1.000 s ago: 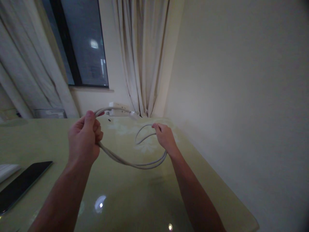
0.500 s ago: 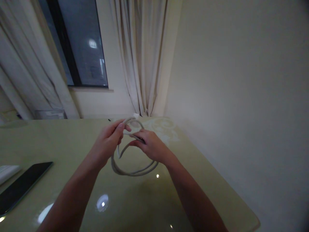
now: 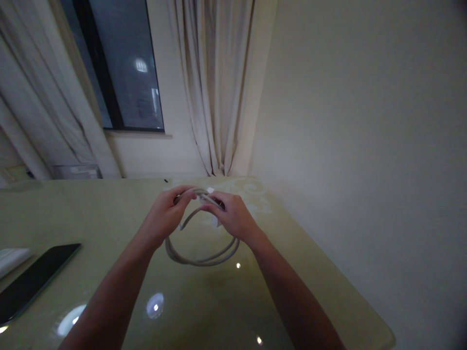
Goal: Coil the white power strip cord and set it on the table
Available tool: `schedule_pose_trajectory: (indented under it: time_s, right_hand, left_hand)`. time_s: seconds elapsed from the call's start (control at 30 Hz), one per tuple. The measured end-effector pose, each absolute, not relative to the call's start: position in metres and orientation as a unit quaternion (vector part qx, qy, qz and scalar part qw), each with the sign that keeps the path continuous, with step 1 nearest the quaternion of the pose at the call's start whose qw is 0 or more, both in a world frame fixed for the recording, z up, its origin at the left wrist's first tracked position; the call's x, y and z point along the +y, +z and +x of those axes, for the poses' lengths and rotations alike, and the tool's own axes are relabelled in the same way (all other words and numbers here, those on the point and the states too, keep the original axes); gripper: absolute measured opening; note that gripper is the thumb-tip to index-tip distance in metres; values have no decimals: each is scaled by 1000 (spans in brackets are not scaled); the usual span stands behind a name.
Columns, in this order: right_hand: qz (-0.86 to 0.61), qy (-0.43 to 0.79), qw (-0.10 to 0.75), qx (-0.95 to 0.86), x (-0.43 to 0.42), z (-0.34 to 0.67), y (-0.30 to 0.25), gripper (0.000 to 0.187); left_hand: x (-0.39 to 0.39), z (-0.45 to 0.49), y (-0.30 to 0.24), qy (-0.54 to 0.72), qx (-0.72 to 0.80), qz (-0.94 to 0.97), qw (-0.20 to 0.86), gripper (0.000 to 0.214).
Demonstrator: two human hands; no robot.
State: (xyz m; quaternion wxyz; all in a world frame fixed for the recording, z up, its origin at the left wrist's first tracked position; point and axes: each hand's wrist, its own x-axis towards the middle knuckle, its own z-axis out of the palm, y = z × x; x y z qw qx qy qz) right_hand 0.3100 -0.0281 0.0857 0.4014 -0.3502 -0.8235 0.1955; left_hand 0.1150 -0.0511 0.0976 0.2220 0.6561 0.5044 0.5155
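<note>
A light grey cable (image 3: 202,263), wound into a loose coil of several loops, is held up over the table between both hands. My left hand (image 3: 168,210) grips the upper left of the coil, thumb and fingers closed round the strands. On the upper right, my right hand (image 3: 233,214) pinches the strands between thumb and fingers. The lower loops hang below the hands, and one strand curves through the middle of the coil. A small white piece (image 3: 215,221) shows beside my right thumb; whether it is the cable's end I cannot tell.
The glossy greenish table (image 3: 204,311) reflects ceiling lights. A dark flat device (image 3: 36,279) and a white object (image 3: 12,260) lie at the left. A tiny black item (image 3: 166,181) is near the far edge. Curtains (image 3: 219,87) hang behind; a wall (image 3: 346,146) borders the right.
My left hand has brought its strand down and right onto the coil's top, closing the separate upper loop. Both hands are now nearer each other, with the strands bunched between them.
</note>
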Motion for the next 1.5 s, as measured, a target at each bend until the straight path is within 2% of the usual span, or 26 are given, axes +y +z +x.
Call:
schedule_pose_trajectory:
  time_s: [0.5, 0.9, 1.37, 1.5]
  right_hand:
    - [-338, 178, 405, -831, -27, 312, 87, 36]
    - [-353, 178, 391, -831, -29, 312, 88, 35]
    - [-382, 93, 366, -844, -26, 311, 83, 21]
    - [-366, 93, 372, -848, -26, 311, 82, 23]
  left_hand:
    - [-51, 116, 94, 541, 515, 604, 279, 44]
    - [-51, 119, 95, 542, 505, 611, 278, 39]
    - [-61, 123, 96, 451, 500, 714, 192, 58]
    - [-58, 119, 91, 423, 494, 746, 143, 58]
